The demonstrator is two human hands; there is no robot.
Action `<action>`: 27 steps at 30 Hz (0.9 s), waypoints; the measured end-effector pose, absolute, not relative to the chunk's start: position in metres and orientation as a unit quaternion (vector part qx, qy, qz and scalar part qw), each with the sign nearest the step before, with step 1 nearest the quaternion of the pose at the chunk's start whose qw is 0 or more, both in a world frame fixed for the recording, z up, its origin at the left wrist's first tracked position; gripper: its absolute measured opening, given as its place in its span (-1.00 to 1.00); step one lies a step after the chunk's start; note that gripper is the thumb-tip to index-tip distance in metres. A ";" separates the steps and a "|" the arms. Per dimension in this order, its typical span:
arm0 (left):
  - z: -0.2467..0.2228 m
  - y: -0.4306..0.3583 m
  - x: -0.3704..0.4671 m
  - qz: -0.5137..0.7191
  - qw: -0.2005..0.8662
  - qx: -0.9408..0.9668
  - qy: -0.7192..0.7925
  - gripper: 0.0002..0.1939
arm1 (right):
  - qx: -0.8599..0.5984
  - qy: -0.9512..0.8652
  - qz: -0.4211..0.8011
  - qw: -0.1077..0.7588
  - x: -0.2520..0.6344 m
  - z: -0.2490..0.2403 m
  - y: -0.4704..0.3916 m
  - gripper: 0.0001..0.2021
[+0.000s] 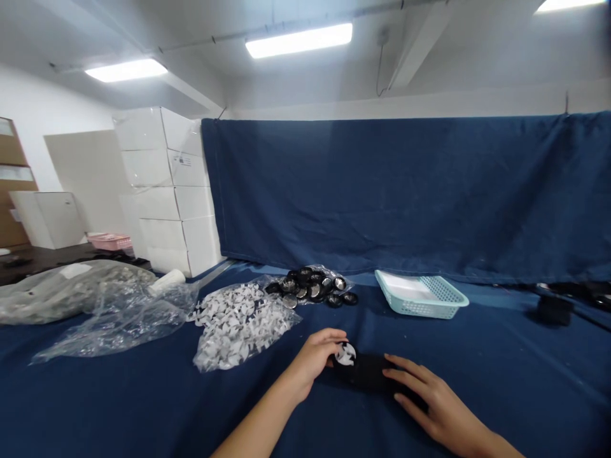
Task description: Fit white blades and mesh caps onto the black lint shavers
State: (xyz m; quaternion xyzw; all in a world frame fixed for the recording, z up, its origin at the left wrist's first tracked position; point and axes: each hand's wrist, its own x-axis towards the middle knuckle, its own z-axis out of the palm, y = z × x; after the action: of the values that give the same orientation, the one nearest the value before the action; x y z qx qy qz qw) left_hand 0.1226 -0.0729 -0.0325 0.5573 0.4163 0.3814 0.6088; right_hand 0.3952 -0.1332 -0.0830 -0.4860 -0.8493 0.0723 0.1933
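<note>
Bare blue cloth (424,337) lies open between the right hand (432,397) and the mint basket (424,310); heaped white pieces (243,324) and black discs (314,290) obstruct the forward left, a blue curtain (401,197) the back

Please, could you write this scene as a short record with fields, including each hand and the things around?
Left hand: the left hand has its fingers at a round black piece with a white insert
Right hand: the right hand has spread fingers over a black block
Loose parts: a pile of small white pieces with clear plastic; beyond it, a heap of round black parts
Container: a light turquoise basket, farther back
Surface: dark blue cloth
Background: blue curtain, stacked white boxes
</note>
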 end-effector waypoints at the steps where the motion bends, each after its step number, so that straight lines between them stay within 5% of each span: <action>1: -0.034 -0.072 0.123 0.383 0.604 0.560 0.418 -0.61 | -0.486 -0.850 0.072 0.191 0.395 -0.083 -0.133 -0.61; 20: -0.038 -0.074 0.128 0.395 0.533 0.631 0.401 -0.72 | -0.441 -0.885 0.022 0.147 0.393 -0.067 -0.142 -0.61; 27: -0.029 -0.079 0.120 0.347 0.518 0.695 0.356 -0.51 | -0.486 -0.858 -0.067 0.154 0.370 -0.023 -0.103 -0.69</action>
State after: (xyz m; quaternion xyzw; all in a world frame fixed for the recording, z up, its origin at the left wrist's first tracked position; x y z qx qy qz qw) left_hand 0.1200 -0.0794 -0.0288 0.6955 0.3561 0.3475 0.5184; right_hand 0.3697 -0.1031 -0.0227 -0.4861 -0.8575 -0.0666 0.1544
